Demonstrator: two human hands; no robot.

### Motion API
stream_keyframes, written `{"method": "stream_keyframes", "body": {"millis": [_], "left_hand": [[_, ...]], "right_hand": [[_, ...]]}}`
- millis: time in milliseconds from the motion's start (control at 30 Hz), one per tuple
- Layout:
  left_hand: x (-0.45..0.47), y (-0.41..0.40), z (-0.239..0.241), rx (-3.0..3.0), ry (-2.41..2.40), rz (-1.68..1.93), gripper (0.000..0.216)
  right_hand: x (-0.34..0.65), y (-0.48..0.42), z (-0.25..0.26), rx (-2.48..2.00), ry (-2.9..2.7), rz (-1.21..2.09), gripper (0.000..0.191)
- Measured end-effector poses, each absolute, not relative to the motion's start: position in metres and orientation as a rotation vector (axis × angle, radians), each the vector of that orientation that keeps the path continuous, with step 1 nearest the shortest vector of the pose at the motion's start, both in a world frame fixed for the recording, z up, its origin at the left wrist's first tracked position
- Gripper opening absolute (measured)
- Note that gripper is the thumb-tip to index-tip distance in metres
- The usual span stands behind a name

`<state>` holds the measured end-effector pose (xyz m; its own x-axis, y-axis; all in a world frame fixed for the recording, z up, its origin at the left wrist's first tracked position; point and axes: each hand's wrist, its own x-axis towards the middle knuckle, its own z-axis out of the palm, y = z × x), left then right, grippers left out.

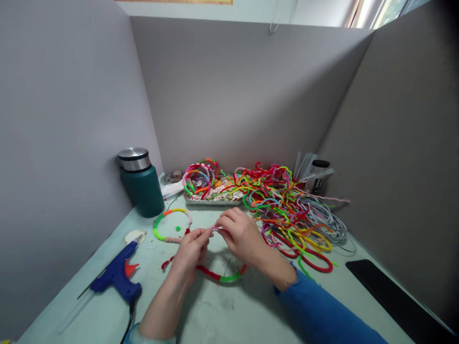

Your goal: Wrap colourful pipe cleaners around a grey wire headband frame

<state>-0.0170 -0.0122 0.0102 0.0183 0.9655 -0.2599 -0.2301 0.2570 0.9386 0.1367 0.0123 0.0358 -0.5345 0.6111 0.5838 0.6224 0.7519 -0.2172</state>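
My left hand (pixel 191 249) and my right hand (pixel 240 234) meet over the pale green table (pixel 222 310), fingers pinched together on a thin pink pipe cleaner (pixel 216 229) stretched between them. Under the hands lies a ring wrapped in red, green and orange pipe cleaner (pixel 220 275), partly hidden by my wrists. A second ring in green, orange, yellow and pink (pixel 171 224) lies flat just left of my left hand.
A blue glue gun (pixel 116 276) lies at the front left beside a shell (pixel 135 236). A teal flask (pixel 141 181) stands at the back left. A tray (pixel 211 201) holds shells and rings. A big heap of coloured pipe cleaners (pixel 287 210) fills the right; a black slab (pixel 390 296) lies beyond.
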Motion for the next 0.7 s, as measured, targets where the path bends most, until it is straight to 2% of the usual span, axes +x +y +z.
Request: {"method": "stream_keyframes", "body": {"millis": [200,433,567,700], "left_hand": [[-0.019,-0.013,0.009,0.903,1.093,1.104,0.021],[-0.019,-0.007,-0.002,1.555,1.503,1.277,0.008],[-0.018,-0.009,-0.002,1.866,1.701,1.335,0.012],[-0.018,-0.01,-0.003,1.861,1.679,1.366,0.018]], "right_hand": [[0.138,0.013,0.035,-0.931,-2.284,-0.012,0.007],[0.137,0.016,0.031,-0.952,-2.268,0.01,0.007],[0.137,0.014,0.032,-0.972,-2.282,0.011,0.007],[0.138,0.015,0.032,-0.997,-2.269,0.012,0.008]]}}
